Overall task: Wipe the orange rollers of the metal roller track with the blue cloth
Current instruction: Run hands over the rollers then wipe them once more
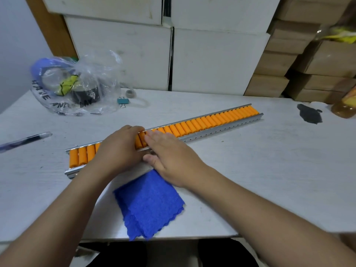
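A long metal roller track (221, 130) lies slanted across the white table (269, 180), and its orange rollers (208, 121) run from near left to far right. My left hand (119, 151) is curled over the track's middle left part, fingers over the far rail. My right hand (169, 157) lies flat on the rollers just beside it, fingers stretched out and thumb at the near rail. The folded blue cloth (150, 205) rests on the table near the front edge, just below my right hand. Neither hand holds the cloth.
A clear plastic bag (77, 85) with tape rolls stands at the back left, a blue binder clip (123, 102) beside it. A pen (25, 140) lies at the left edge. White and brown boxes (212, 58) line the back. A dark stain (309, 113) marks the right.
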`<state>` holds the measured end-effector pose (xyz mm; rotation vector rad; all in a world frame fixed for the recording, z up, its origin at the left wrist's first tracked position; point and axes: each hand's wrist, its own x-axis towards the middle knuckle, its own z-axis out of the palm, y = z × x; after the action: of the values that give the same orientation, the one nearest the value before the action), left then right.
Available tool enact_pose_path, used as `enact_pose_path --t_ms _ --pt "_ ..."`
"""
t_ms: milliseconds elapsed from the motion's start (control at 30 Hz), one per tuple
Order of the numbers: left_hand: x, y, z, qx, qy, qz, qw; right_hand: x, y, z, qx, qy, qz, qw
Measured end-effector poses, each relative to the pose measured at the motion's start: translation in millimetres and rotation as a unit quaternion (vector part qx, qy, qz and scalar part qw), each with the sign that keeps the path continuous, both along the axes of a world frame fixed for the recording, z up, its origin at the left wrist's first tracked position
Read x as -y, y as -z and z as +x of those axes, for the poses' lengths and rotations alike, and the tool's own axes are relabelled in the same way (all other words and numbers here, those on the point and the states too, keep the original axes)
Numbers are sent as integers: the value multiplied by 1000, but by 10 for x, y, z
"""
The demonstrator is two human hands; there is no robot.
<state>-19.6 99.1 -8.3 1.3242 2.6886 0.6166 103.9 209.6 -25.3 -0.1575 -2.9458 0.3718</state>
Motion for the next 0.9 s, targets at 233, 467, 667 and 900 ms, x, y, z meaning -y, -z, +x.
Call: enact_pose_path --t_ms 233,467,667,900 --pt "5 -2 24 -23 6 -5 1000 -666 -4 333 -5 140 -4 990" --pt "60 -44 29 -39 10 -24 999 -1132 28 606 -35 257 -19 966" --pt "332 -82 -21 -62 19 -57 996 -962 18 649 -39 225 -11 974" --pt "456 -253 -100 -77 9 -178 981 -812 -24 729 -83 211 -80 971"
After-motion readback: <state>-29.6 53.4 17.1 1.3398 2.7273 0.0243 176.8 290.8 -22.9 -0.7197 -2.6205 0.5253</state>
